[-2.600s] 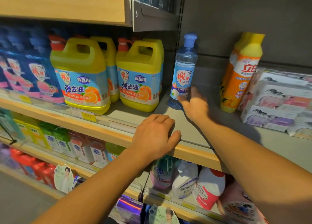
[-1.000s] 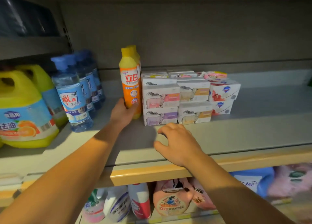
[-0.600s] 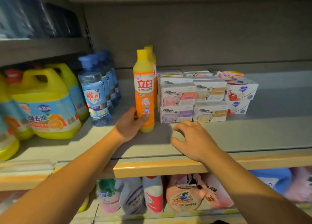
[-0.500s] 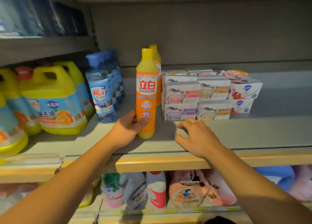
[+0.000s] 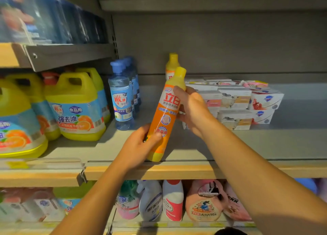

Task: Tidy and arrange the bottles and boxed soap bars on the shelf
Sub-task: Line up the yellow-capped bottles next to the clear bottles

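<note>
Over shelf (image 5: 265,144), both hands tilt orange bottle (image 5: 165,116)

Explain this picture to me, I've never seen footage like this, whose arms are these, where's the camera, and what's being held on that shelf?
There is no machine here. A person wears a wide-angle camera on the head, so you look forward and down along their own two arms at a shop shelf.

Both hands hold one orange bottle with a yellow cap, tilted, cap leaning right. The left hand has its grip round the lower part, the right hand round the upper part.

On the shelf, from left: big yellow jugs, a row of blue bottles, a second orange bottle behind the held one, and stacked soap boxes. More bottles stand on the shelf below.
</note>
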{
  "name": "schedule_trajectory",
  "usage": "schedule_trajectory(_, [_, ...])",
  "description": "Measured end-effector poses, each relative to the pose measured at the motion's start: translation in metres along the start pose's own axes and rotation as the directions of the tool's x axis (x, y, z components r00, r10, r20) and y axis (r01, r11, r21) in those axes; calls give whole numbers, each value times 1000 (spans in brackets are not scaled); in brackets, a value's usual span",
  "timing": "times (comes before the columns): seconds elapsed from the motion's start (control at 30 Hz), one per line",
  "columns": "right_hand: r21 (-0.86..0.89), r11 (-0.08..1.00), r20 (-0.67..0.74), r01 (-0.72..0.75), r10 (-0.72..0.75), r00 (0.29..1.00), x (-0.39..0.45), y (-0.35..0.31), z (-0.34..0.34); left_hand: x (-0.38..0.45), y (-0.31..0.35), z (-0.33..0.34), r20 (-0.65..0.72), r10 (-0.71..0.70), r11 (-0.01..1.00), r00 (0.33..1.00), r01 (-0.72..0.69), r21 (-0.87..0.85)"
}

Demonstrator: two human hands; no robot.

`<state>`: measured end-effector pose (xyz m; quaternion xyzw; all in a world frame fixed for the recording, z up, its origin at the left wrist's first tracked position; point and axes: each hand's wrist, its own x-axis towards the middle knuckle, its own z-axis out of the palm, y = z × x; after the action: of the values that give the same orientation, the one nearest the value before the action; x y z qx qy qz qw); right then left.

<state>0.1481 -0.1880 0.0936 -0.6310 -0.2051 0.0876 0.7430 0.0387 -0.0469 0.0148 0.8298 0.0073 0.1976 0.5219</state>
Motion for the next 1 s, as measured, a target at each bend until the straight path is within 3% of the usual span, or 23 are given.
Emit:
schedule_trajectory(0.23, [10,997,-141,76,-74,987,7,-8,9,0,4,0,-101,18,998,995,-24,-53])
schedule_trajectory(0.4, [-69,994,-216,88,-101,971,14,-15,18,1,-1,-1,-148,34,999,988,-29,40])
schedule_trajectory(0.5, [-125,991,-155,57,-76,985,18,-12,21,3,-4,-8,-39,-34,989,999,28,-147])
schedule_trajectory(0.63, [45,999,-30,-29,30,999,22,-12,11,5,-4,-16,162,-148,744,976,217,-632])
schedule_trajectory(0.73, [238,964,139,-122,90,986,20,-8,2,7,-5,-21,247,-193,627,950,313,-714])
schedule_trajectory(0.8, [272,954,188,-128,78,979,18,-5,-2,8,-6,-23,280,-173,594,944,327,-735])
schedule_trajectory(0.9, [183,982,132,-54,30,991,16,-9,0,9,-8,-20,249,-170,608,953,300,-735])
schedule_trajectory(1.0, [-55,997,-3,56,-56,998,18,-13,3,9,-9,-13,133,-139,735,981,192,-651])
